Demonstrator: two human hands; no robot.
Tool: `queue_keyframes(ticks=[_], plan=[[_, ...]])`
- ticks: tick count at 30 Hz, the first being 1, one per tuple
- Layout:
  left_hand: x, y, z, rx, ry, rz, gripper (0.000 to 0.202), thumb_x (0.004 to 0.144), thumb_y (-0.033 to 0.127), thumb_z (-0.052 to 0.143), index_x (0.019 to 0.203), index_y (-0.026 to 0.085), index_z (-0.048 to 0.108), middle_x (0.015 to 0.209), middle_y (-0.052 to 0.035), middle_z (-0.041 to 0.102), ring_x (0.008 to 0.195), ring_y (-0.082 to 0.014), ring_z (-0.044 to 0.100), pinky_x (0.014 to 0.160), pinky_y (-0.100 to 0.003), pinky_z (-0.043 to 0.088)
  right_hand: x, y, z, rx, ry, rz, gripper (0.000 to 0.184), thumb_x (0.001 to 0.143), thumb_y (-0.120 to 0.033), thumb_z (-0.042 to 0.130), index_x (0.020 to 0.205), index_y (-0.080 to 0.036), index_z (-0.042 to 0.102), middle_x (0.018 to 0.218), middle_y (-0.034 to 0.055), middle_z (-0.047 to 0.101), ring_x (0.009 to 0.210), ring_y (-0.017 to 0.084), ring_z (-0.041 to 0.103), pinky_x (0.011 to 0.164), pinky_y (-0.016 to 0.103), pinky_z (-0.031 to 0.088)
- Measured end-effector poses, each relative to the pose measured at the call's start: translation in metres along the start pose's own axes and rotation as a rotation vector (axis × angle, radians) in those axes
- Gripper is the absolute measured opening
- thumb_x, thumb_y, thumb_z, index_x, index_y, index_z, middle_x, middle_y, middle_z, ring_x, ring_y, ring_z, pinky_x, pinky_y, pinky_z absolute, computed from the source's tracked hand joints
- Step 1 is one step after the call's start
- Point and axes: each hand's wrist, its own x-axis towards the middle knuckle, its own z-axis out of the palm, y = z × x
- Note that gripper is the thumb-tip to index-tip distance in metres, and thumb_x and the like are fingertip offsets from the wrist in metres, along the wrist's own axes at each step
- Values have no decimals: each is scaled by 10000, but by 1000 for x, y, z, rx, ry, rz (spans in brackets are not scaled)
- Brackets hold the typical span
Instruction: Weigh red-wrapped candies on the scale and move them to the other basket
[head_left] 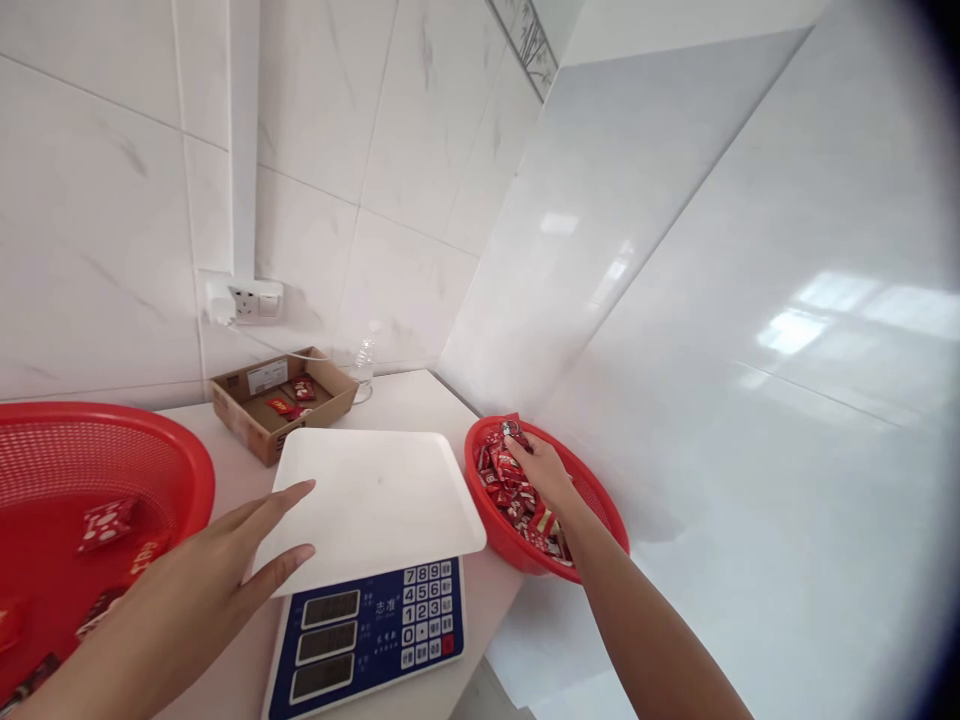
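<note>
My left hand (225, 555) is held with thumb and fingers apart over the left edge of the scale's white pan (375, 500), nothing in it. Below the pan is the blue keypad panel (386, 630) of the scale, its displays dark. On the right, my right hand (544, 470) pinches a small red packet (513, 430) above the red basket (600, 500). Many red wrapped packets (517, 505) lie heaped in that basket, partly hidden by my hand and forearm.
A larger red basket (199, 470) with several packets stands at the left. Behind the scale are a cardboard box (255, 425) holding a few packets and a clear plastic bottle (364, 362). A wall socket (247, 303) has a plugged-in cable. Tiled walls bound the back and right.
</note>
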Motion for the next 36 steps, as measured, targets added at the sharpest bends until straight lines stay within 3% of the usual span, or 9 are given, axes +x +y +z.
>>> queue_keyframes(ticks=[4, 8, 11, 18, 22, 26, 31, 33, 36], plan=[[-1, 5, -7, 67, -155, 14, 569, 903, 543, 378, 1418, 305, 407, 1331, -74, 597, 1070, -288, 650, 837, -376, 528, -7, -44, 46, 75, -111, -118, 316, 830, -478, 492, 809, -187, 615, 811, 28, 686, 772, 186, 618, 697, 276, 442], [-2, 14, -17, 73, -202, -46, 555, 916, 545, 343, 1421, 319, 396, 1335, -69, 591, 1104, -296, 628, 856, -406, 523, -12, -72, 88, 83, -221, -179, 261, 821, -426, 504, 742, -195, 599, 693, -4, 643, 664, 156, 581, 608, 252, 405], [-3, 17, -21, 65, -213, -61, 540, 918, 535, 344, 1416, 332, 394, 1344, -59, 582, 1125, -291, 614, 867, -417, 520, -12, -81, 102, 59, -237, -207, 252, 828, -416, 496, 730, -205, 593, 668, -13, 621, 660, 156, 567, 604, 251, 391], [-4, 20, -25, 42, -226, -79, 539, 915, 534, 349, 1414, 336, 397, 1311, -62, 606, 1133, -292, 609, 865, -422, 518, -19, -79, 94, 29, -222, -215, 163, 806, -310, 525, 841, -219, 656, 815, 12, 677, 777, 181, 606, 698, 271, 432], [-4, 20, -26, 23, -257, -79, 535, 921, 519, 345, 1423, 337, 376, 1345, -60, 579, 1153, -290, 593, 890, -436, 502, -24, -71, 92, 70, -264, -189, 258, 765, -194, 536, 970, -236, 686, 934, 15, 712, 875, 180, 645, 808, 294, 469], [-6, 17, -25, 28, -240, -60, 543, 919, 527, 352, 1427, 336, 373, 1346, -66, 579, 1156, -295, 593, 875, -418, 507, -22, -62, 91, 127, -256, -145, 301, 756, -227, 582, 1040, -221, 681, 1081, 45, 699, 1005, 201, 640, 915, 347, 471], [-6, 15, -22, 33, -232, -53, 541, 919, 528, 362, 1424, 334, 385, 1331, -67, 592, 1140, -292, 603, 867, -411, 509, -22, -51, 91, 192, -278, -116, 350, 788, -334, 568, 1089, -182, 663, 926, 50, 726, 791, 195, 683, 745, 367, 555], [-5, 15, -22, 32, -236, -47, 538, 918, 527, 368, 1420, 336, 390, 1323, -59, 599, 1128, -285, 610, 871, -409, 509, -23, -47, 91, 178, -238, -123, 317, 776, -336, 580, 1037, -185, 679, 979, 64, 720, 861, 211, 675, 828, 397, 538], [-5, 15, -22, 39, -242, -40, 536, 918, 521, 373, 1421, 338, 386, 1327, -55, 596, 1134, -282, 607, 878, -408, 507, -25, -42, 91, 144, -133, -146, 324, 789, -325, 549, 1059, -193, 671, 1168, 94, 662, 1096, 238, 597, 1020, 423, 419]])
